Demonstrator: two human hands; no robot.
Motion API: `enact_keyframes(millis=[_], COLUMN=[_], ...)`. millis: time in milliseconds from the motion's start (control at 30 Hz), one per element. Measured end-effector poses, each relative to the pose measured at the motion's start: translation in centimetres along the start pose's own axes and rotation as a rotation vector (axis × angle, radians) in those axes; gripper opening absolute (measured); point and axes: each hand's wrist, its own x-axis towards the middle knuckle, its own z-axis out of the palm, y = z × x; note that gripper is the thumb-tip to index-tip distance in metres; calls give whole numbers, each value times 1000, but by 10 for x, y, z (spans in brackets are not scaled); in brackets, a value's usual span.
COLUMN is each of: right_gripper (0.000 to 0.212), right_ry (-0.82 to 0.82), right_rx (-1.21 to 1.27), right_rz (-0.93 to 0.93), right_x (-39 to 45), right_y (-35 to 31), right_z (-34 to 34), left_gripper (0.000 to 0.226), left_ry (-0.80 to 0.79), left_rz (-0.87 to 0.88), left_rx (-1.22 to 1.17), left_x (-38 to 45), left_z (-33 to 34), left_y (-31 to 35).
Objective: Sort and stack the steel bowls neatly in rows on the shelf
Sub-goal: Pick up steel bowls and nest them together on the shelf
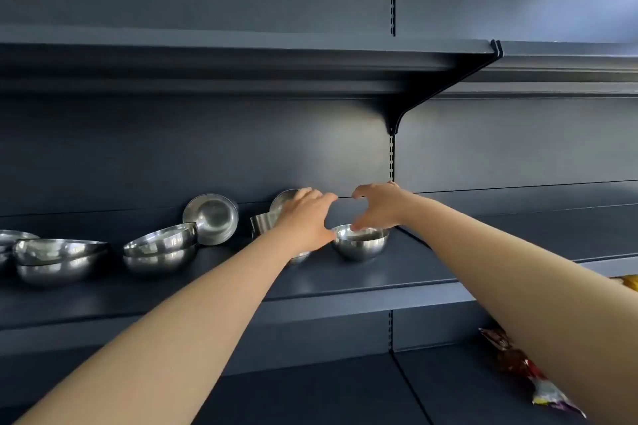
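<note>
Two hands' fingers [359, 226] at one steel bowl [359, 245], spread.

Two hands reach in, the left hand [303, 217] and the right hand [378, 205]; about nine steel bowls [359, 243] show on the dark shelf [362, 278], some partly hidden; one snack packet [524, 369] lies lower down.
</note>
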Motion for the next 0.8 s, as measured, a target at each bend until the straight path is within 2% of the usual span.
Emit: enact_keyframes(millis=[133, 267, 367, 500, 800], right_gripper=[50, 38, 34, 19, 8], right_ry=[-6, -88, -143, -134, -55], right_rx=[-44, -99, -86, -93, -170], right_rz=[-77, -174, -235, -340, -317], right_x=[9, 26, 42, 58, 81], right_y=[29, 61, 80, 92, 123], right_z=[3, 16, 32, 50, 37], left_gripper=[57, 53, 40, 9, 5], left_ry=[38, -171, -263, -242, -134], left_rz=[73, -21, -46, -35, -33], left_rx=[44, -9, -36, -91, -121], left_x=[17, 38, 45, 50, 87], left_z=[16, 34, 51, 63, 76], left_y=[16, 22, 18, 12, 28])
